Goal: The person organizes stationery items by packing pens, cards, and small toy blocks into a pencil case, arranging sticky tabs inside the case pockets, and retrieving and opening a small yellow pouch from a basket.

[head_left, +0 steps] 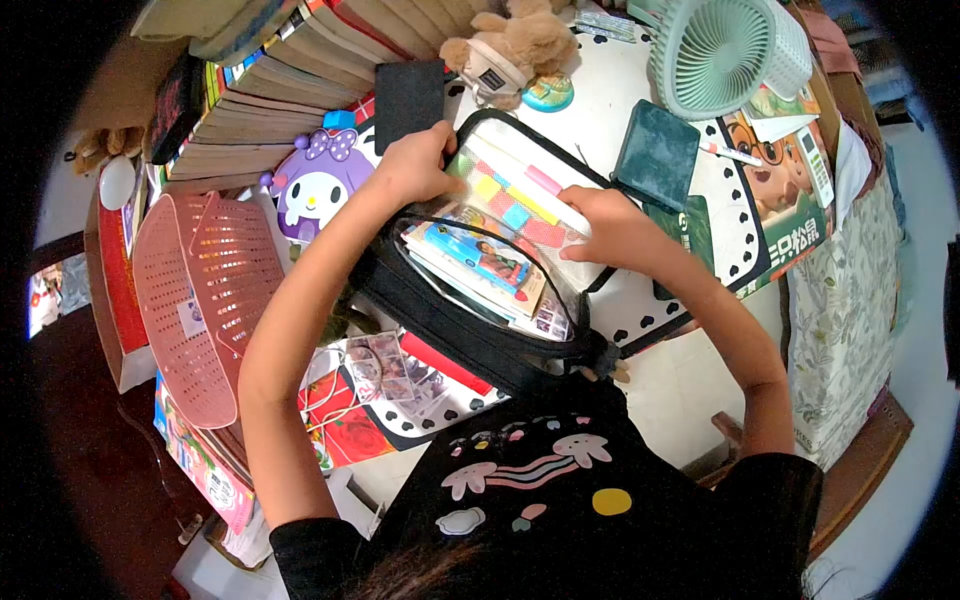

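Black fabric bag (440, 325), open on heart-print mat (605, 85); booklets (485, 258) inside partly covered, titles illegible. Left hand (415, 165) curled at the bag's far-left edge, grip unclear. Right hand (612, 228), apart from it, clamped on translucent gridded pouch (535, 217), fingers underneath hidden. Beyond: fluffy teddy bear (537, 45); ribbed mint fan (715, 58), cut off above.

Black bag (440, 325), pink-yellow-blue checked case (515, 215), pink basket (165, 300), mint-green fan (715, 55), black-hearted white mat (618, 75)

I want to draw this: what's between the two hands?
In the head view, a white item with coloured patches lies between the left hand and the right hand.
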A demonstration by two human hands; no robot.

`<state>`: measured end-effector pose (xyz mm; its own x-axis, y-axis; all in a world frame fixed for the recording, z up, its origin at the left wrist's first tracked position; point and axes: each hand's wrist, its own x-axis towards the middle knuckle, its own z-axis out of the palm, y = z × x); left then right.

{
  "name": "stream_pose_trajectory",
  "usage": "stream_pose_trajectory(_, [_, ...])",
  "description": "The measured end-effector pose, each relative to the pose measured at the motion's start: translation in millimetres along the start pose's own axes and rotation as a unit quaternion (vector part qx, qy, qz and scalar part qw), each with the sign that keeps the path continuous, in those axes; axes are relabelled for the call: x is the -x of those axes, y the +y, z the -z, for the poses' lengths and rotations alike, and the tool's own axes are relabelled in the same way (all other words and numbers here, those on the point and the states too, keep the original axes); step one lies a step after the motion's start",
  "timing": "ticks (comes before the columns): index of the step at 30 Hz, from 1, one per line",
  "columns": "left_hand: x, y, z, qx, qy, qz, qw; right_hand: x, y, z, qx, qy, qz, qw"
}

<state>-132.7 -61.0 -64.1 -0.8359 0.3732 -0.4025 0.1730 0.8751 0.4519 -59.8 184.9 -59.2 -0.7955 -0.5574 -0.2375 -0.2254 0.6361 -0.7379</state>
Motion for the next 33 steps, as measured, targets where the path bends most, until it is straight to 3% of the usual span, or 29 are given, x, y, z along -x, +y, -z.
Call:
stream_pose_trajectory(1, [0, 1, 0, -0.002, 0.003, -0.001, 1.000, 1, 3, -4, 0.064, 0.038, 0.051, 0.996])
stream_pose_trajectory(4, [2, 3, 2, -0.005, 0.002, -0.001, 1.000, 1, 4, -17, 0.068, 0.094, 0.061, 0.991])
stream_pose_trajectory(16, [3, 3, 0, 0.001, 0.010, 0.001, 1.000, 2, 1, -25, 0.007, 0.160, -0.006, 0.987])
stream_pose_trajectory(26, [2, -4, 0, 0.039, 0.003, -0.019, 0.999, -2, -13, -9, 0.053, 0.121, -0.027, 0.991])
stream_pose_trajectory(29, [1, -7, -1, 0.047, 0.002, -0.015, 0.999, -18, -11, 1, -0.010, 0.206, 0.084, 0.975])
stream_pose_trajectory(32, [3, -5, 1, 0.051, 0.002, -0.011, 0.999, -50, -9, 2, -0.020, 0.154, 0.069, 0.985])
stream_pose_trajectory(33, [3, -5, 1, 0.053, 0.005, -0.009, 0.999, -63, -2, -2, 0.027, 0.154, 0.105, 0.982])
